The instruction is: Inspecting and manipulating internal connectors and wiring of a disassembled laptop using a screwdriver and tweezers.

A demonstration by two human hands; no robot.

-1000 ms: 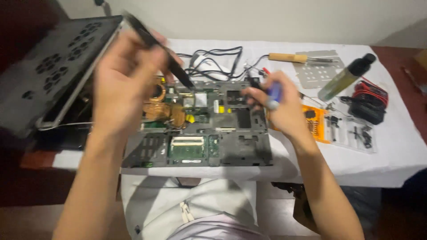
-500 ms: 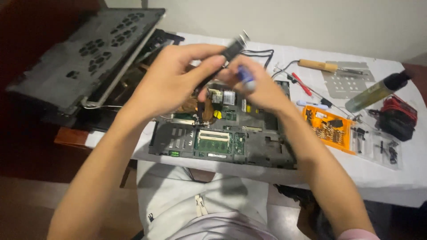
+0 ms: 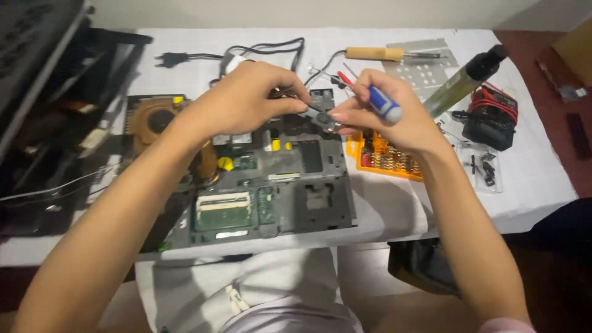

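Both hands (image 3: pixel 246 102) (image 3: pixel 385 120) grip screwdriver (image 3: pixel 383 105) — orange case (image 3: pixel 382 157) below

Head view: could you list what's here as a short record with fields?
Left hand: pinches a small dark part over the laptop base
Right hand: holds a blue-handled screwdriver, fingertips at the same part
Laptop base: opened, fan at the left
Beside it: orange bit case, wooden-handled tool, black cable
Surface: white table

screwdriver (image 3: pixel 383 105): blue/white handle
bit case (image 3: pixel 383 157): orange
laptop base (image 3: pixel 320 197): dk grey, green boards
tablecloth (image 3: pixel 530 179): white
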